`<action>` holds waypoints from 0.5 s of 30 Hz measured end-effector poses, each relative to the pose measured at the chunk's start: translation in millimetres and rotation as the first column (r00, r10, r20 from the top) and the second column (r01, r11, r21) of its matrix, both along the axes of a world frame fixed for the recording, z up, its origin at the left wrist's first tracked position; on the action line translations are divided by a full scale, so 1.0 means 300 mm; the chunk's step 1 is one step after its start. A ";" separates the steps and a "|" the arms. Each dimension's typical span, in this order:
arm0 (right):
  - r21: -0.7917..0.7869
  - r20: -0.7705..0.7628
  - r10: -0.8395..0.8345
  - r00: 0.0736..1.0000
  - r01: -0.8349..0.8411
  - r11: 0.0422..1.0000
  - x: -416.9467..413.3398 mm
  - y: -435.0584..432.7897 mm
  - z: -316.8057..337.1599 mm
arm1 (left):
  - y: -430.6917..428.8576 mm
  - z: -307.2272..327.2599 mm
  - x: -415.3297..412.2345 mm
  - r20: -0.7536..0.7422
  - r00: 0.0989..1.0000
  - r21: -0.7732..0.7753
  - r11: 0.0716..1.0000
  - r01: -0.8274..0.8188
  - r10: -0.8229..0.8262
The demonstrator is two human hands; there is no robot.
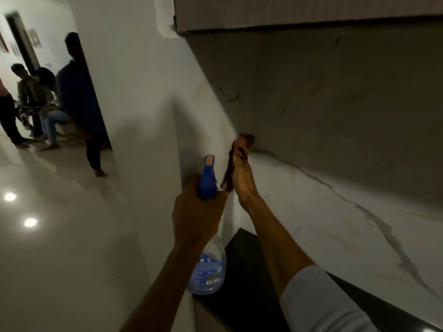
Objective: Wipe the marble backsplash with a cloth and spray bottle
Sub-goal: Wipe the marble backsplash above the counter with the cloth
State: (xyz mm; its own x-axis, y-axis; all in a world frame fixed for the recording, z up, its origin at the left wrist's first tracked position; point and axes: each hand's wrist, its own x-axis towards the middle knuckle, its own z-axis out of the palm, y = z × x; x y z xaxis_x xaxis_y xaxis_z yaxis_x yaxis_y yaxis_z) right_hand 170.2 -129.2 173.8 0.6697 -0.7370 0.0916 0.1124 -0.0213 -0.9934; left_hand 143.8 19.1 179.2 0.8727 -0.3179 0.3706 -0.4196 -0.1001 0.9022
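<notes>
The white marble backsplash [335, 207] with grey veins runs along the right, shaded in its upper part under a cabinet. My right hand [242, 178] holds a dark brown cloth [239, 152] against the left corner of the marble, the cloth hanging down beside my palm. My left hand [194, 212] grips the neck of a spray bottle [208, 269] with a blue trigger head [207, 178] and clear body, held upright near the wall corner, just left of the cloth.
A dark countertop [242, 295] lies below the backsplash. An upper cabinet [299, 13] overhangs above. A white wall [143, 116] stands left of the corner. Several people [60, 97] are at a doorway far left, across a glossy floor [60, 236].
</notes>
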 end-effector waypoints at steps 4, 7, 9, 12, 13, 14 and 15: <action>-0.127 0.118 0.125 0.985 -0.110 0.986 -0.026 0.102 0.044 | 0.022 0.019 -0.003 0.036 0.999 -0.044 0.999 -0.030 0.032; -0.269 0.108 0.176 0.978 -0.141 0.953 -0.036 0.100 0.195 | 0.032 0.022 -0.012 0.043 0.998 -0.092 0.995 -0.046 0.050; -0.389 0.113 0.187 0.976 -0.130 0.912 -0.048 0.109 0.290 | 0.038 0.019 -0.014 0.040 0.996 -0.126 0.990 -0.071 0.076; -0.636 0.138 0.299 0.944 -0.146 0.758 -0.086 0.179 0.305 | 0.059 0.016 -0.018 0.055 0.992 -0.153 0.983 -0.100 0.109; -0.727 0.133 0.350 0.927 -0.149 0.671 -0.100 0.200 0.284 | 0.068 0.013 -0.021 0.066 0.992 -0.159 0.982 -0.100 0.112; -0.811 0.110 0.357 0.927 -0.124 0.572 -0.112 0.213 0.269 | 0.075 0.010 -0.023 0.077 0.990 -0.162 0.982 -0.101 0.115; -0.885 0.078 0.335 0.939 -0.089 0.457 -0.115 0.209 0.258 | 0.082 0.006 -0.025 0.092 0.988 -0.162 0.981 -0.105 0.121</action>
State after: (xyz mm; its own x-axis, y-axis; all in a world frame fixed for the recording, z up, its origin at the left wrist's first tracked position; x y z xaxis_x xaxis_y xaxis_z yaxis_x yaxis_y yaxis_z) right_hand 135.7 -66.5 251.3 0.6642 -0.0372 0.7467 0.4376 -0.7904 -0.4286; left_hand 136.2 43.6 181.0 0.8553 -0.1505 0.4958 -0.5033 -0.0136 0.8640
